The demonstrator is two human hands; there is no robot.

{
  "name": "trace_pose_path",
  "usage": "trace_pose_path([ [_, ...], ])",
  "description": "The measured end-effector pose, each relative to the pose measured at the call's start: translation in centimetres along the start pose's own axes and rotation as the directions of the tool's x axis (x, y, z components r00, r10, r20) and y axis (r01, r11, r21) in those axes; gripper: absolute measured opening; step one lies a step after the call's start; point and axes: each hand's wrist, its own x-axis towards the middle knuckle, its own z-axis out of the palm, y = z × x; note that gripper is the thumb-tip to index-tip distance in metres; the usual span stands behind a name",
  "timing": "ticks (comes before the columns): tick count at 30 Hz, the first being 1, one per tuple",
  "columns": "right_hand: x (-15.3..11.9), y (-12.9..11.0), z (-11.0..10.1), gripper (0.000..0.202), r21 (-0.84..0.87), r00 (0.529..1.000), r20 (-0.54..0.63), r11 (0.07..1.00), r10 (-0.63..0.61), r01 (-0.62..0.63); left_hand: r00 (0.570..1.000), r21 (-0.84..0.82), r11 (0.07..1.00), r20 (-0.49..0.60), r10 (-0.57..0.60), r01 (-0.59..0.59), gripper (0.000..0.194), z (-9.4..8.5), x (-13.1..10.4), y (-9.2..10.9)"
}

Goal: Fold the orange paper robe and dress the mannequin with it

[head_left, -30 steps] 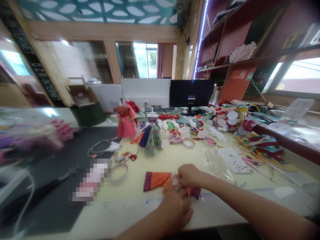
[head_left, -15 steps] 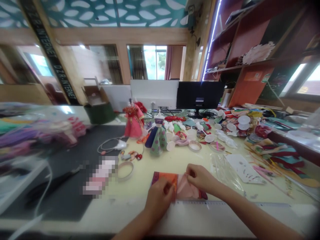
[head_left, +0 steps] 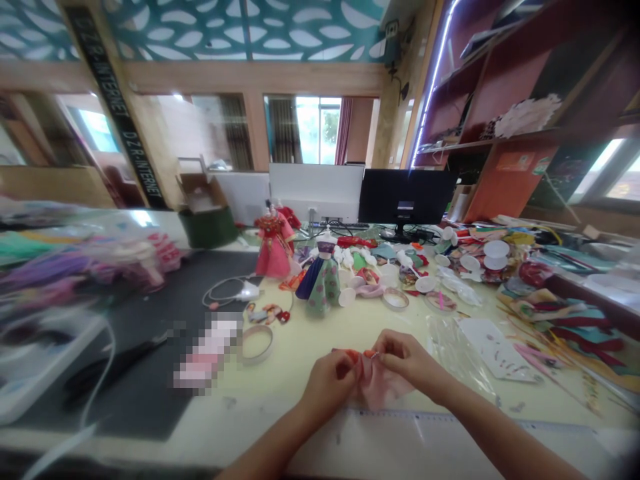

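Between my two hands a piece of pink and orange fabric (head_left: 377, 385) is gathered up, its pale pink part hanging down toward the table. My left hand (head_left: 333, 380) pinches its upper left side, and my right hand (head_left: 407, 360) pinches the upper right edge close by. Part of the cloth is hidden behind the fingers. Just below lies a clear ruler (head_left: 430, 419) along the table. Beyond my hands stands a small dress form in a green and blue dress (head_left: 323, 287), with another in a pink dress (head_left: 274, 250) behind it to the left.
A roll of tape (head_left: 257, 344) lies left of my hands, near scissors (head_left: 120, 360) on a dark mat (head_left: 165, 313). Clear plastic bags (head_left: 457, 353) and a white card (head_left: 500, 350) lie to the right. Fabric scraps (head_left: 570, 320) crowd the right side; monitors (head_left: 407, 197) stand behind.
The fabric lay flat on the table with its orange side showing; now it is lifted and bunched between my hands. My left hand has moved right, closer to my right hand.
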Motion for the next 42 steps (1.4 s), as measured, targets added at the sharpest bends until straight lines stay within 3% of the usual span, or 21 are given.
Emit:
trace_pose_path([
  [4,-0.2,-0.5,0.0,0.012,-0.001,0.999,-0.04,1.0,-0.005,0.004,0.998,-0.081,0.997,-0.065,-0.01,0.005,0.018,-0.9,-0.7,1.3],
  [8,0.3,-1.0,-0.8,0.018,-0.016,0.997,-0.06,0.999,-0.045,0.044,0.997,-0.113,0.993,-0.079,0.006,-0.015,0.012,-3.2,-0.3,3.1],
  [15,4.8,-3.9,-4.0,0.023,-0.088,0.97,-0.166,0.982,-0.178,0.165,0.974,-0.018,0.98,-0.115,0.193,-0.197,0.01,-8.3,5.0,8.3],
  [19,6.4,-6.1,-4.9,0.025,-0.091,0.952,-0.228,0.978,-0.204,0.187,0.977,-0.038,0.982,-0.117,0.178,-0.183,0.011,-9.9,6.4,10.5],
  [24,6.6,-6.5,-4.9,0.022,-0.087,0.957,-0.2,0.977,-0.211,0.197,0.969,0.029,0.978,-0.126,0.21,-0.208,0.009,-10.8,6.2,10.3],
  [32,6.4,-3.7,-3.7,0.019,-0.103,0.98,-0.132,0.985,-0.152,0.139,0.993,-0.018,0.995,-0.062,0.097,-0.098,0.011,-10.1,6.1,6.9],
  [35,7.1,-4.4,-4.0,0.017,-0.169,0.972,-0.144,0.973,-0.183,0.158,0.987,0.049,0.989,-0.073,0.144,-0.14,0.012,-10.6,6.9,7.3],
  [38,9.2,-7.7,-5.7,0.015,-0.285,0.924,-0.203,0.922,-0.324,0.261,0.946,0.22,0.937,-0.12,0.302,-0.272,0.015,-12.4,9.1,10.4],
  [39,10.2,-9.3,-6.5,0.015,-0.363,0.88,-0.245,0.88,-0.407,0.306,0.918,0.299,0.899,-0.138,0.372,-0.319,0.016,-13.3,10.2,12.0],
  [40,11.3,-11.0,-7.3,0.014,-0.458,0.803,-0.315,0.822,-0.506,0.339,0.879,0.4,0.848,-0.174,0.444,-0.349,0.017,-14.1,11.4,13.6],
  [42,13.9,-14.3,-8.7,0.009,-0.523,0.692,-0.406,0.773,-0.597,0.36,0.769,0.649,0.697,-0.264,0.583,-0.306,0.022,-15.8,14.1,16.9],
])
